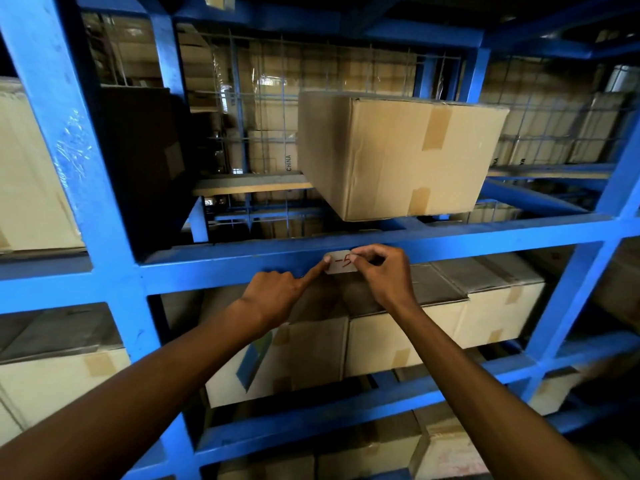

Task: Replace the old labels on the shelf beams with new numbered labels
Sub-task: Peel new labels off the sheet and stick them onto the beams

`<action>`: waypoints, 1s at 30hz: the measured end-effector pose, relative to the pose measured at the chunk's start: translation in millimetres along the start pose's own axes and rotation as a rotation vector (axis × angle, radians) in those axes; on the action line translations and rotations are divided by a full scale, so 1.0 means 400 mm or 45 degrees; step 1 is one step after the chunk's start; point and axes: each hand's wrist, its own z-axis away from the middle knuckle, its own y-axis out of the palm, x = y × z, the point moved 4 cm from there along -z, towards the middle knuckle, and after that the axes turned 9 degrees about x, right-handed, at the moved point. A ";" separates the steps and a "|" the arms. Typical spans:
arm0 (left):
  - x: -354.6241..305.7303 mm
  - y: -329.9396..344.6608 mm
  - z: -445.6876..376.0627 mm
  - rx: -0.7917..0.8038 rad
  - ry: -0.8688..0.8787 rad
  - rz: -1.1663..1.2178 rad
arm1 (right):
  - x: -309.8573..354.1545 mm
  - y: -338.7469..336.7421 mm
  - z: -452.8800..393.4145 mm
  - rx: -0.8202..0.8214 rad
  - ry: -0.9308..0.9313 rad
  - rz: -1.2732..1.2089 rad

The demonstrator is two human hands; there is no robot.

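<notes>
Both hands' fingers pinch label (341, 262) edges against beam (242, 268); left (277, 294), right (384, 271).

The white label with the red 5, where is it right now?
Head view, centre: the white label lies on the front of the blue shelf beam, below the tilted cardboard box, with the left hand and right hand at its two ends.

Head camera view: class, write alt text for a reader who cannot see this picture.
Two bare hands press a small white label, marked "-5" in red, onto a blue shelf beam: the left hand holds its left edge with one fingertip, the right hand pinches its right end. A taped cardboard box sits on the shelf above.
</notes>
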 end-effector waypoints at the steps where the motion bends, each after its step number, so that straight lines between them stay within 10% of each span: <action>1: 0.001 0.003 -0.002 -0.006 0.001 0.001 | -0.002 0.001 -0.003 -0.019 0.002 0.020; 30: 0.009 0.032 -0.022 -0.044 0.023 -0.006 | -0.027 -0.048 -0.023 0.000 0.058 -0.037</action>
